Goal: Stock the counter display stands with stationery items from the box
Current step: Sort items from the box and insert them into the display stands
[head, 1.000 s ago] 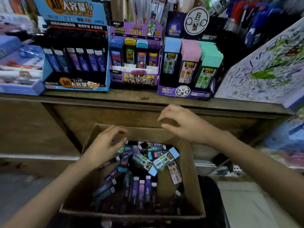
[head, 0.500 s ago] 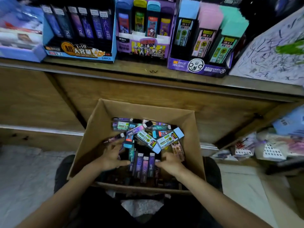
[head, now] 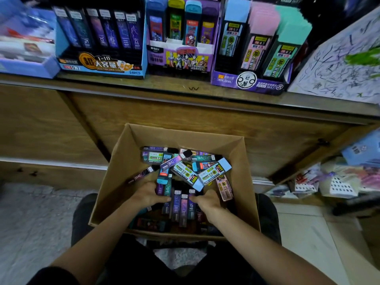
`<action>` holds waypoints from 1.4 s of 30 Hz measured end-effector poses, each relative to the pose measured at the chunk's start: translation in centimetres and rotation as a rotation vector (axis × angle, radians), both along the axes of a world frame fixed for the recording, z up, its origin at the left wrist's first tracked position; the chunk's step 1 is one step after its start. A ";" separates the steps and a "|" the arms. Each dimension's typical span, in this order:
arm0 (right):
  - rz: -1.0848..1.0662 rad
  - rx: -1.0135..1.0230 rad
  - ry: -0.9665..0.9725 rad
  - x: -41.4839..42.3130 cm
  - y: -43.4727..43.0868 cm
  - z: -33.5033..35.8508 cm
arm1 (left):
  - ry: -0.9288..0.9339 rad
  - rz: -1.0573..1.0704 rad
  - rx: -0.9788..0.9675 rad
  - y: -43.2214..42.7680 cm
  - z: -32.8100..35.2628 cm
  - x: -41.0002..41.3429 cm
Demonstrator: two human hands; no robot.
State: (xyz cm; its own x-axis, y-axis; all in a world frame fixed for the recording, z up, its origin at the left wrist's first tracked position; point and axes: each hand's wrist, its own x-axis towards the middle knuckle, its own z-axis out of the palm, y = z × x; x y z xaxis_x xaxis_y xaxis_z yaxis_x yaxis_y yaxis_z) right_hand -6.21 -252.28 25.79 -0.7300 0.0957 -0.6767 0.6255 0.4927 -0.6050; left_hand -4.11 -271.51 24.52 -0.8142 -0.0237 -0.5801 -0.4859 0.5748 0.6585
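- The left hand [head: 149, 195] and right hand [head: 206, 200] are inside the cardboard box [head: 127, 161], fingers curled, clasping a row of dark pencil-lead cases [head: 181, 204] between them.
- Loose cases [head: 213, 171] lie jumbled just beyond the fingertips.
- The display stands [head: 253, 83] sit on the counter [head: 205, 94], well apart from both hands.

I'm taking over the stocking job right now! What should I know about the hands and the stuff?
Left hand grips the left side of a row of dark cases inside the cardboard box.
Right hand grips the row's right side.
The box holds a mixed pile of cases.
The blue stand on the counter shows similar dark cases.
Done: row gathered, not lifted.
Left: lift it, probably stock the blue stand, then sort the remainder.
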 end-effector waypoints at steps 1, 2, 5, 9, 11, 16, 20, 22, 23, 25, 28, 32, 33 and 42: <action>0.000 0.008 -0.004 0.1 0.0 -0.1 | -0.015 -0.004 -0.006 0.2 -0.1 0.0; -0.003 0.021 -0.009 0.2 -0.1 -0.1 | -0.025 0.001 -0.017 0.3 -0.2 0.1; -0.049 0.037 -0.018 0.3 -0.1 -0.2 | -0.014 0.032 -0.048 0.2 -0.3 0.1; -0.154 -0.038 -0.054 0.2 0.0 -0.2 | 0.023 0.118 -0.047 0.1 0.2 0.0; -0.158 -0.064 -0.087 0.4 -0.4 -0.2 | 0.028 0.136 -0.045 0.2 0.3 0.0; -0.108 -0.097 -0.086 0.8 -0.7 -0.5 | 0.028 0.160 -0.073 -0.4 0.3 0.3; -0.148 -0.168 -0.065 0.8 -1.6 -0.5 | -0.029 0.137 -0.028 -0.9 0.3 0.5; -0.113 -0.171 -0.063 0.9 -2.6 -0.4 | -0.062 0.152 -0.007 -1.0 0.5 0.5; -0.097 -0.158 -0.055 0.9 -3.1 -0.5 | -0.069 0.169 0.012 -1.1 0.5 0.5; -0.086 -0.087 -0.045 0.8 -3.8 -0.6 | -0.083 0.194 0.058 -1.2 0.7 0.5; -0.071 -0.001 -0.056 0.7 -4.3 -0.6 | -0.119 0.200 0.114 -1.3 0.9 0.6; -0.037 0.043 -0.058 0.8 -4.5 -0.7 | -0.174 0.132 0.087 -1.3 0.9 0.8; -0.038 0.032 -0.061 0.8 -4.5 -0.9 | -0.194 0.118 0.082 -1.4 0.8 0.9; -0.012 -0.074 0.005 0.6 -4.9 -0.8 | -0.201 0.190 0.205 -2.0 0.7 1.5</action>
